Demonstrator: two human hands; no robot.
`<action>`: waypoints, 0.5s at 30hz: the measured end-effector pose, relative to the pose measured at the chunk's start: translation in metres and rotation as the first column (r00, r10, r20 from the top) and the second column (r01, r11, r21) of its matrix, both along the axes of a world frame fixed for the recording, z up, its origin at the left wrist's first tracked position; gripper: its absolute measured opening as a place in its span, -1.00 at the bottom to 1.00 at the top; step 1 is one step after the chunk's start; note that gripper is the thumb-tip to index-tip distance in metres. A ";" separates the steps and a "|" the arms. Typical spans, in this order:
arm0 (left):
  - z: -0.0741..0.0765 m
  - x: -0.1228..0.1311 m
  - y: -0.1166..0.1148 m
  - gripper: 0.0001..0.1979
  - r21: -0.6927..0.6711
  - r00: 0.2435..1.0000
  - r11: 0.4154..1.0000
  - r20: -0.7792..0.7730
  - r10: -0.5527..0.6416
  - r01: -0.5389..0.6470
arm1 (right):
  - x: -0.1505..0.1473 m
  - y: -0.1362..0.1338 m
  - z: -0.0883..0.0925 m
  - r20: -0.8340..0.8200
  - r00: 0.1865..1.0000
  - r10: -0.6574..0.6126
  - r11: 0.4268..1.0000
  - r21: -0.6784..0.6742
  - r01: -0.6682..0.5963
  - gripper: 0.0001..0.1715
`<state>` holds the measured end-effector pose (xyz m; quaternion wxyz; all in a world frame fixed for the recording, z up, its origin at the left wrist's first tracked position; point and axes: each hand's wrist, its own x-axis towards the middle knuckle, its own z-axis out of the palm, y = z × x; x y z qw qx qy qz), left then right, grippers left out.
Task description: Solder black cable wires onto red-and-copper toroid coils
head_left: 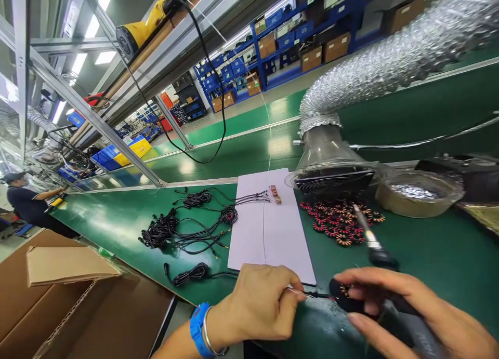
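Observation:
My left hand, with a blue wristband, is closed in a pinch on a thin black wire at the front edge of the green bench. The wire runs to a small red-and-copper coil beside the fingertips of my right hand. My right hand is wrapped round the dark handle of a soldering iron. The iron's metal tip points away from me, over a pile of several coils.
A white sheet lies mid-bench with wired coils at its far end. Bundles of black cables lie left of it. A fume hood on a silver duct and a round tin stand behind. Cardboard box front left; another person far left.

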<state>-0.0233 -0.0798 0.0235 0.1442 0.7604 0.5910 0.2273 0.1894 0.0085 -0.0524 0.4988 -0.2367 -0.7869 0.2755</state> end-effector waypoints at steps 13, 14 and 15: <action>0.013 0.028 0.065 -0.73 -0.156 0.989 0.976 0.033 -0.147 0.151 | -0.016 0.016 0.019 -0.036 0.987 -0.158 0.980 0.113 0.161 -0.78; 0.010 0.028 0.067 -0.69 -0.232 0.983 0.959 0.123 -0.139 0.165 | -0.015 0.017 0.017 -0.041 0.984 -0.176 0.981 0.074 0.178 -0.79; 0.006 0.028 0.068 -0.66 -0.297 0.971 0.939 0.210 -0.115 0.176 | -0.014 0.018 0.015 -0.039 0.983 -0.178 0.983 0.027 0.179 -0.79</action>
